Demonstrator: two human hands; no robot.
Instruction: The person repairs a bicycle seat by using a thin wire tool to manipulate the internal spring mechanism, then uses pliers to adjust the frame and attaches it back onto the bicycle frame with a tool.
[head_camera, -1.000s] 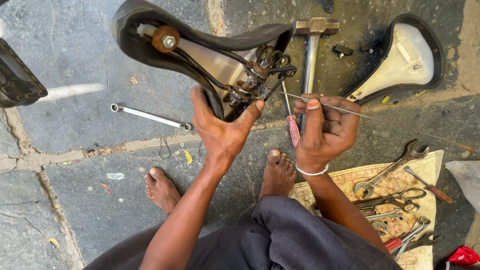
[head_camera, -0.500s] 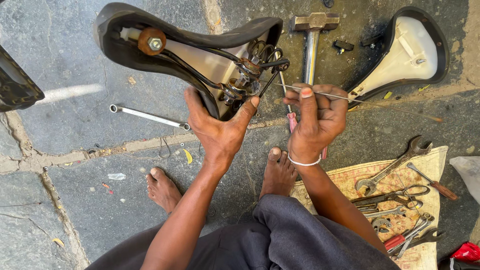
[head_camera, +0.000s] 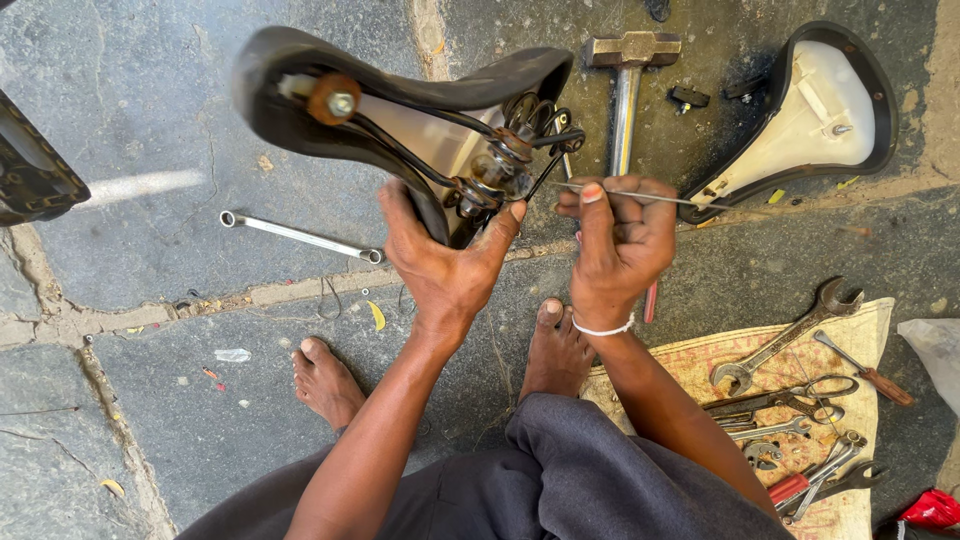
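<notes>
Head view: you have swung the bicycle saddle (head_camera: 400, 110) further left, your left hand (head_camera: 447, 265) fingers clamped under its springs, right hand (head_camera: 620, 240) fingers pinching a thin rod (head_camera: 640, 197) there.

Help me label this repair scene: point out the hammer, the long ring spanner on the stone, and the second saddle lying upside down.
hammer (head_camera: 626, 110), head view, on its metal handle just below the head.
ring spanner (head_camera: 300, 236), head view, on the middle of its shaft.
second saddle (head_camera: 800, 110), head view, on its pale underside.
</notes>
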